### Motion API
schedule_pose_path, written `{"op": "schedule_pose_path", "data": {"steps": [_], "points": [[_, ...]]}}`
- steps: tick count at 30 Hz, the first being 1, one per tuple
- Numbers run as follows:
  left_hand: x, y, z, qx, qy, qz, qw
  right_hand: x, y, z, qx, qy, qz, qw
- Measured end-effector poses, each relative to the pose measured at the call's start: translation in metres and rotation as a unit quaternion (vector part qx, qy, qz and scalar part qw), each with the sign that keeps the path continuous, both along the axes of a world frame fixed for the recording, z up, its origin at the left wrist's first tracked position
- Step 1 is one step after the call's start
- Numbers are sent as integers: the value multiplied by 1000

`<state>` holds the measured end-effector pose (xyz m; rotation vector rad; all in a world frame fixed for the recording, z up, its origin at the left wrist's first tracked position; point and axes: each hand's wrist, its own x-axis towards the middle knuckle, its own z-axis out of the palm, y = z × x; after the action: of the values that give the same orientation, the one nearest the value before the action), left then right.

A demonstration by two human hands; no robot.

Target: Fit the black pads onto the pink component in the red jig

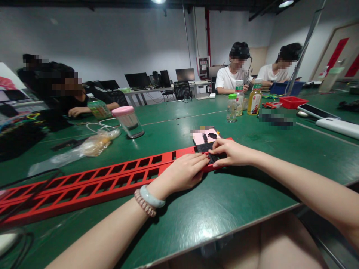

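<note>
A long red slotted frame [114, 182] lies across the table, with two rows of rectangular openings. My left hand [183, 170] is wrapped over its right end, fingertips beside a small black part [213, 157] set there. Thumb and index finger of my right hand [231, 152] pinch this black part from the right; the fingertips cover much of it. Just behind them is a black plate [204, 147] on the frame. Beyond the frame lies a pink pad [198, 137] with small black pieces on it. My left thumb is hidden.
On the green table [168, 123] stand a pink-lidded jar [129, 121], a green-capped jar [231, 109] and a yellow drink bottle [254, 99]. A plastic bag [95, 145] lies left, a red tray [293, 102] right. Co-workers [234, 78] sit across the table. A dark cable crosses the frame's left end.
</note>
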<state>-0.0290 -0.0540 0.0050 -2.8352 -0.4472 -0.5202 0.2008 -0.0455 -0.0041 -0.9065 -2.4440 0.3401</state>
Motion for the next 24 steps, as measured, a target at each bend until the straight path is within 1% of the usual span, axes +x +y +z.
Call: {"op": "schedule_pose_path", "data": {"steps": [12, 24], "points": [[-1, -1, 0, -8, 2, -6, 1000, -5, -8, 2, 36, -34, -17, 999], [-1, 0, -2, 8, 5, -1, 1000, -1, 1, 3, 2, 0, -8, 1000]]}}
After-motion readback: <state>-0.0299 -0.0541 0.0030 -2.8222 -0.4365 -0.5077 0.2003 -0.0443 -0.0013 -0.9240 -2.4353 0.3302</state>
